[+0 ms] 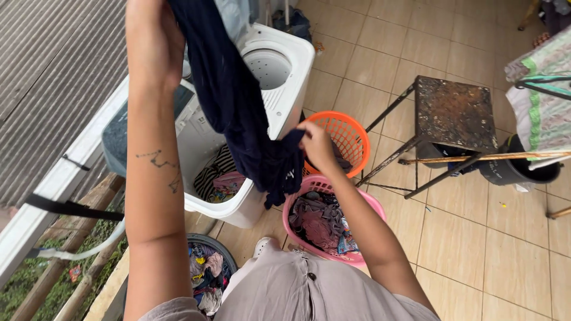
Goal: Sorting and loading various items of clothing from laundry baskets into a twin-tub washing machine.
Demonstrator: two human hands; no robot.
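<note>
Dark navy garment held stretched, frame centre.
Left hand grips top; right hand pinches lower hem. Judged soft, limp, possibly damp; best taken at edges.

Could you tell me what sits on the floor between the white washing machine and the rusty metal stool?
In the head view, the orange basket sits between the washing machine and the metal stool, its near rim behind the right hand.

Navy garment; white washer; orange basket; pink basket; striped black-white cloth; rusty brown stool; beige tiles.
</note>
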